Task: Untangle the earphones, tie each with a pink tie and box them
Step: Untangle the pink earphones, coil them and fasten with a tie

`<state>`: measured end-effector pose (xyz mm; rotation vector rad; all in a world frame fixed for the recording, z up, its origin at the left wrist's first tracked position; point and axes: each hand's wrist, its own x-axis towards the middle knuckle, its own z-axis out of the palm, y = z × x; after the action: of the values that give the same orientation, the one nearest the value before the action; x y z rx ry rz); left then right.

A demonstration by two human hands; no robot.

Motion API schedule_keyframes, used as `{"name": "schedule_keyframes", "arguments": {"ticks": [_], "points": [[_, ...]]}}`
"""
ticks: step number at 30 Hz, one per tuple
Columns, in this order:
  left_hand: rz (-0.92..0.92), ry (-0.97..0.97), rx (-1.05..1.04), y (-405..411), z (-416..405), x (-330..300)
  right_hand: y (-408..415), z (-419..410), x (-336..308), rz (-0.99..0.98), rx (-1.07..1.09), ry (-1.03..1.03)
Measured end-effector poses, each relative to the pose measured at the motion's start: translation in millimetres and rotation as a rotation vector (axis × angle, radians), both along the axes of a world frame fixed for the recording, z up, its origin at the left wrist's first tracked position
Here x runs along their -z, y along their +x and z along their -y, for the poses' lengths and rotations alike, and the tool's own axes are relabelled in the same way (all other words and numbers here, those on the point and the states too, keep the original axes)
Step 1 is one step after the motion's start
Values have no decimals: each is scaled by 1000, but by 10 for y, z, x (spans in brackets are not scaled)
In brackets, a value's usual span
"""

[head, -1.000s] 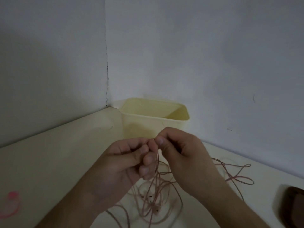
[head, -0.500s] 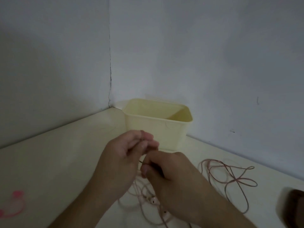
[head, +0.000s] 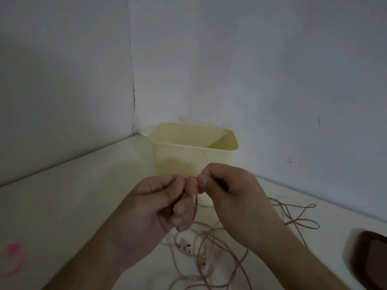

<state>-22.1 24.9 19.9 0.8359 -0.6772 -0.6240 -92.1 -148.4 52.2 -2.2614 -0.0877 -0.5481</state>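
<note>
Earphone cord (head: 195,206) pinched, apparently both grips

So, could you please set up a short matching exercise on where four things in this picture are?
Things:
1. box
2. pink tie
3. cable
4. dark object

Places:
A. right edge of the table
B. pinched between both hands
C. in the wall corner
D. left edge of the table

Pairs: 1-C, 2-D, 3-B, 4-A
</note>
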Motion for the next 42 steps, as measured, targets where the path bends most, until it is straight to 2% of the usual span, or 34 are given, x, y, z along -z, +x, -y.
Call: {"name": "schedule_keyframes", "arguments": {"ticks": [3, 6, 10, 13, 17, 19, 21, 25, 31, 35, 42], "points": [[-20, -95, -17, 16, -12, 14, 20, -107, 129, -47, -39, -22], [-67, -109, -201, -40, 34, -35, 16, -215, 236, -111, -57, -59], [-88, -117, -370, -45, 65, -73, 5, -287, 313, -241, -85, -218], [21, -53, -470, -20, 64, -53, -31, -333, 253, -274, -102, -292], [321, 215, -632, -1, 78, 32, -87, -333, 107, -268, -124, -406], [411, 333, -605, 27, 89, 97, -101, -275, 15, -182, -87, -400], [441, 379, -488, 22, 86, 116, -110, -173, -84, -140, -32, -331], [391, 353, -313, -38, 73, 58, -138, -14, -226, -88, 19, -251], [214, 294, -184, -43, 56, 4, -50, 72, -117, 0, 22, -162], [54, 108, -107, -67, 55, -27, 6, 105, -60, -30, 26, -95], [-136, -150, -328, -27, 22, -99, 6, -67, 125, -187, -76, -198]]}}
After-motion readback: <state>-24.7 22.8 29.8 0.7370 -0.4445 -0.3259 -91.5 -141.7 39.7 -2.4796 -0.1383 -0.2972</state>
